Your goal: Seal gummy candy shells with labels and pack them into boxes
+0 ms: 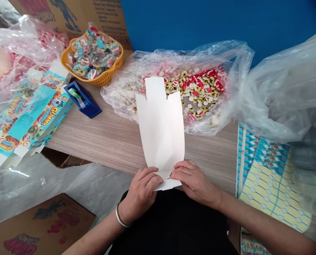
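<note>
A white cardboard box blank (pixel 161 131) lies across the front of the table with its plain inner side up. Its sides curl upward and its flapped far end rests against a clear plastic bag. My left hand (pixel 144 187) grips the near end at the left corner, fingers curled over the edge. On the opposite corner, my right hand (pixel 193 180) is closed with its fingertips on the near fold. Both thumbs are mostly hidden. The near flap (pixel 168 184) shows between the two hands.
Behind the blank, the clear bag (pixel 213 117) holds many small red, white and yellow pieces. Left are a blue tape dispenser (pixel 84 101), a yellow basket (pixel 104 80) of wrapped candies and stacked printed gummy boxes (pixel 32 117). Printed sheets (pixel 275 191) lie right; a carton (pixel 43 226) stands below left.
</note>
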A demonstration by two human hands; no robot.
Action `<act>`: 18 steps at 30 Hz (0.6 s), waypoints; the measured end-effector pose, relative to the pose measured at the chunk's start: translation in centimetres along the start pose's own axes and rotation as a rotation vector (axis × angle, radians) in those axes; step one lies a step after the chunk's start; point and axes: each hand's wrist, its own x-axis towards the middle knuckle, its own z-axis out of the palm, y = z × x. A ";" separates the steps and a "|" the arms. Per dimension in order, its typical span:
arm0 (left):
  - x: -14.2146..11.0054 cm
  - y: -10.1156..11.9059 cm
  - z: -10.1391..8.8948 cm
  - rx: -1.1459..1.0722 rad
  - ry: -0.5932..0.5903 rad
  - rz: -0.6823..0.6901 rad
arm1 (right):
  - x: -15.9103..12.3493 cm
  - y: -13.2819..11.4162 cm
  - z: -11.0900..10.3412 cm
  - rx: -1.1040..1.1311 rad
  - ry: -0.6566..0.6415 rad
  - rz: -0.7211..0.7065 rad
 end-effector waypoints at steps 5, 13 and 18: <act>0.5 1.8 -1.2 0.221 0.016 -0.092 | 0.9 -0.4 -1.6 0.037 -0.202 0.065; 1.1 1.1 -1.0 0.067 -0.021 -0.311 | 1.3 -0.9 -0.3 0.014 -0.148 0.293; 0.8 0.7 -0.4 -0.092 -0.003 -0.443 | 1.6 -1.3 0.6 0.002 -0.098 0.468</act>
